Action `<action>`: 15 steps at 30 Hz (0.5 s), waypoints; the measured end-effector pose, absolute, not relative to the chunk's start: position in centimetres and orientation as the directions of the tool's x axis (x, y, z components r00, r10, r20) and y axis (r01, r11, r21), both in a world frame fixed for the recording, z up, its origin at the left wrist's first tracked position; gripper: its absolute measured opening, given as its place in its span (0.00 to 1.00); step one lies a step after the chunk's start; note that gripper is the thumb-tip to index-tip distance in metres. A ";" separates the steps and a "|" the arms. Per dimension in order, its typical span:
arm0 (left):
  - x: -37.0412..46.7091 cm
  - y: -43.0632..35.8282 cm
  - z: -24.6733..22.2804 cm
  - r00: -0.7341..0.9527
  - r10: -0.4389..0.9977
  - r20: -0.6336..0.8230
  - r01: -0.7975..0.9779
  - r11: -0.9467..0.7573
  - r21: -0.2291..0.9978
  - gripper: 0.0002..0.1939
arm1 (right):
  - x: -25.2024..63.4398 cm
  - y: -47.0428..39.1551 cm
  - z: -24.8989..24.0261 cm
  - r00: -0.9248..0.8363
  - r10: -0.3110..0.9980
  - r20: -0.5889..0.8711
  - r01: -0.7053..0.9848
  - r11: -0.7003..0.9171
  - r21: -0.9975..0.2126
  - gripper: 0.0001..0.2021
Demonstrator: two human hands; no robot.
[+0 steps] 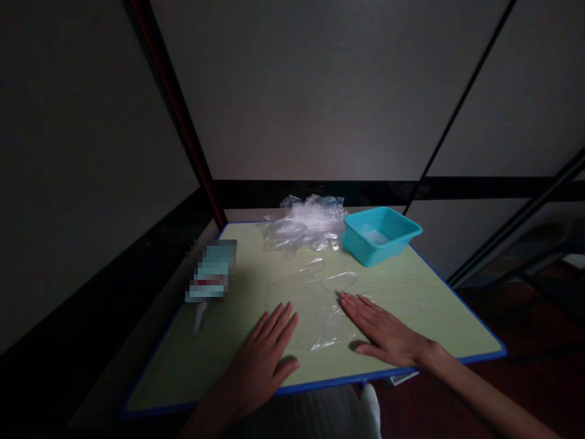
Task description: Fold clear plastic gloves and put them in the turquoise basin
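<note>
A clear plastic glove or thin bag [326, 305] lies spread on the pale green table [411, 305], between my two hands. To its left, my left hand [269, 353] rests palm down with the fingers stretched out, holding nothing. My right hand [381, 329] is flat at the right side of the clear plastic, fingers extended and touching or nearly touching its edge. Behind, a crumpled heap of clear plastic [306, 222] sits at the table's far edge. Right of the heap stands a turquoise basin [381, 235] with something whitish at its bottom.
A blurred, pixelated box-like item [211, 271] is at the table's left edge, with a small translucent piece [200, 317] below it. Wall panels [311, 91] rise behind the table. Dark furniture [543, 274] stands at the far right.
</note>
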State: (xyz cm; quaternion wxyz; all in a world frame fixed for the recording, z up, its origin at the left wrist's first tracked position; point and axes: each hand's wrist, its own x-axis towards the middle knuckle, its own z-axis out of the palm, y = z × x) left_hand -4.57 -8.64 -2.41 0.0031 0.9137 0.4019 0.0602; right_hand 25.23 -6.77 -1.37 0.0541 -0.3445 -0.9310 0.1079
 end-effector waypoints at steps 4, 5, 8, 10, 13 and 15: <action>-4.7 -9.2 -2.7 0.658 0.745 0.109 0.746 -0.665 0.039 0.33 | 26.7 -6.7 -1.7 -0.737 0.675 0.020 0.657 0.723 -0.214 0.36; -4.8 -9.3 -2.7 0.658 0.745 0.109 0.746 -0.665 0.040 0.33 | 27.1 -6.7 -1.8 -0.735 0.678 0.023 0.659 0.722 -0.212 0.36; -4.9 -9.1 -2.3 0.661 0.743 0.106 0.742 -0.668 0.055 0.33 | 27.8 -6.4 -1.7 -0.718 0.695 0.047 0.672 0.709 -0.214 0.35; -4.8 -8.5 -1.5 0.655 0.745 0.126 0.743 -0.665 0.070 0.32 | 27.7 -5.7 -1.4 -0.702 0.708 0.081 0.681 0.700 -0.216 0.35; -4.1 -6.6 -0.3 0.647 0.744 0.169 0.743 -0.664 0.083 0.30 | 26.7 -4.0 -1.0 -0.706 0.699 0.117 0.668 0.711 -0.217 0.34; -3.6 -5.1 0.1 0.646 0.742 0.177 0.740 -0.666 0.091 0.30 | 25.8 -2.8 -0.9 -0.726 0.679 0.110 0.649 0.730 -0.215 0.34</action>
